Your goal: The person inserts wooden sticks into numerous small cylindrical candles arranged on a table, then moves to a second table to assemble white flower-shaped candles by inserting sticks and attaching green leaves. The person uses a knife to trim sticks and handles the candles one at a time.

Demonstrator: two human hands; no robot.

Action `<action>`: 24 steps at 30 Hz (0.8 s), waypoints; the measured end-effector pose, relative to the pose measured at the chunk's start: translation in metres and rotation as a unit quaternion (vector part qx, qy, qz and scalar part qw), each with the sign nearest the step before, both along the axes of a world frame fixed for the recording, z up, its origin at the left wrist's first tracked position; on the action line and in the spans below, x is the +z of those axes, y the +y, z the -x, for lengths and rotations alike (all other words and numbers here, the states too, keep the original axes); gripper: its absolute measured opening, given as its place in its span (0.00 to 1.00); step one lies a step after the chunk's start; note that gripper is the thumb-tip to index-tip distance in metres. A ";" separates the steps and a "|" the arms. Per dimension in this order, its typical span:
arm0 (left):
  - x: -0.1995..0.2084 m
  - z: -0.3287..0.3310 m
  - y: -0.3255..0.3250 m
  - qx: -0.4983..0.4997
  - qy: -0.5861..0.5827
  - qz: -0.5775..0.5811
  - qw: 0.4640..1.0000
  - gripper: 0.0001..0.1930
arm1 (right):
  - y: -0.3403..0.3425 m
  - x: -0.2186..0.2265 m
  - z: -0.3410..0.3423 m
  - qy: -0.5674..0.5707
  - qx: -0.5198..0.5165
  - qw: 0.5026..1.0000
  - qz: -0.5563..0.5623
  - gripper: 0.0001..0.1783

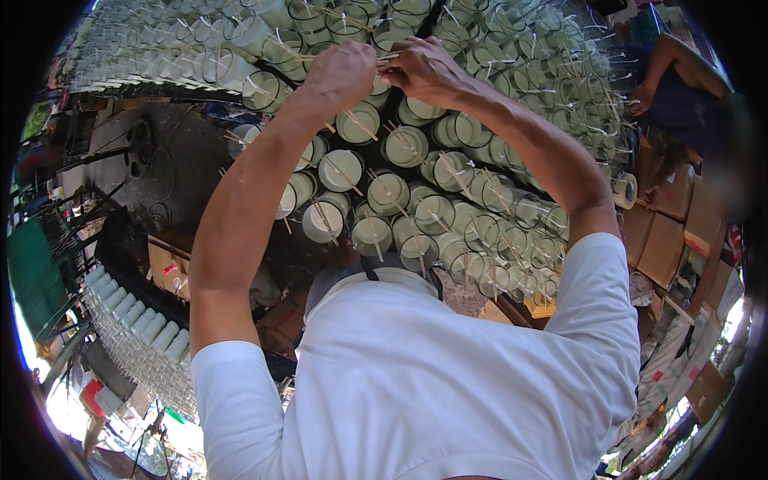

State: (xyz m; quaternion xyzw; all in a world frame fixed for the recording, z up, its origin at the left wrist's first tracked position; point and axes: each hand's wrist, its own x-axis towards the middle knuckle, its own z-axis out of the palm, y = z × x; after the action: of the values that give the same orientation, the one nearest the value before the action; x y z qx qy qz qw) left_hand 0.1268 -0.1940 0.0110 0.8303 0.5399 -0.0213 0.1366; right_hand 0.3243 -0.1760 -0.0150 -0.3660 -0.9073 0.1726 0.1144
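Over the jars (340, 170), the right hand (426, 72) is pinching sticks (387, 59); the left hand (344, 74) is holding a loose fist beside it, can't tell what it's gripping. Step in hand looks like handling sticks above the glass; next move is probably calling for light finger control, clear of the jars. Sticks are sitting between both hands, touching the right.

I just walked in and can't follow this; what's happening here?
Someone in a white T-shirt is working over rows of pale-filled glass candle jars. The left hand and right hand are close together, and both appear to hold thin wooden sticks. Similar sticks lie across many jars. Another person is at the right.
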 end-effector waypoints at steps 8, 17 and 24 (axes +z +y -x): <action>0.004 -0.003 0.000 0.028 -0.041 0.030 0.998 0.12 | -0.003 0.003 -0.003 0.019 -0.014 1.000 -0.013 0.09; -0.005 -0.002 0.009 0.089 -0.195 0.042 0.976 0.12 | -0.005 -0.004 -0.001 0.039 -0.028 0.998 -0.029 0.08; -0.011 -0.009 0.006 0.142 -0.212 0.040 0.966 0.16 | -0.006 -0.006 0.001 0.044 -0.030 0.998 -0.045 0.08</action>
State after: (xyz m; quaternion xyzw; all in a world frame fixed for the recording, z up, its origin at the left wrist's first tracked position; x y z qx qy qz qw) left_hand 0.1355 -0.1878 0.0001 0.7245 0.6099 0.1532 0.2823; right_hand 0.3237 -0.1821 -0.0206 -0.3797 -0.8968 0.1439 0.1758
